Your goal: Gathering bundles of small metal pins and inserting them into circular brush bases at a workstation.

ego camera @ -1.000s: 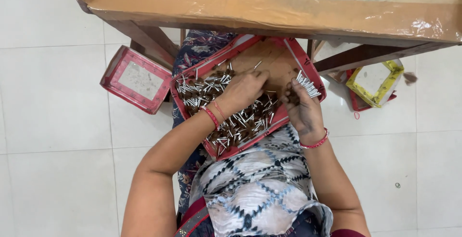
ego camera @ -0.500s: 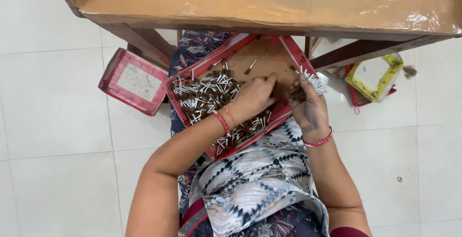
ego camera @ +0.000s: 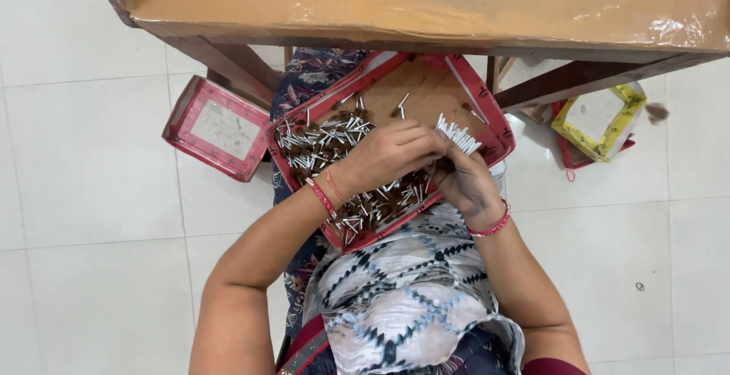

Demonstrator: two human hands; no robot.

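Note:
A red-rimmed tray [ego camera: 487,109] rests on my lap, holding a heap of small brown-and-white sticks [ego camera: 323,143]. My right hand [ego camera: 468,181] grips a bundle of these sticks [ego camera: 458,136], their white tips fanned upward. My left hand [ego camera: 388,154] reaches across the tray, its fingers meeting the right hand at the bundle. Whether the left fingers pinch a stick is hidden. Red bangles circle both wrists.
A wooden table [ego camera: 426,6] wrapped in clear plastic spans the top, its legs slanting down beside the tray. A smaller red tray [ego camera: 217,128] lies on the white tiled floor at left. A yellow-rimmed tray [ego camera: 601,120] lies on the floor at right.
My left hand has lifted from the stick heap and moved right to meet my right hand at the bundle. The right hand holds the bundle a little higher.

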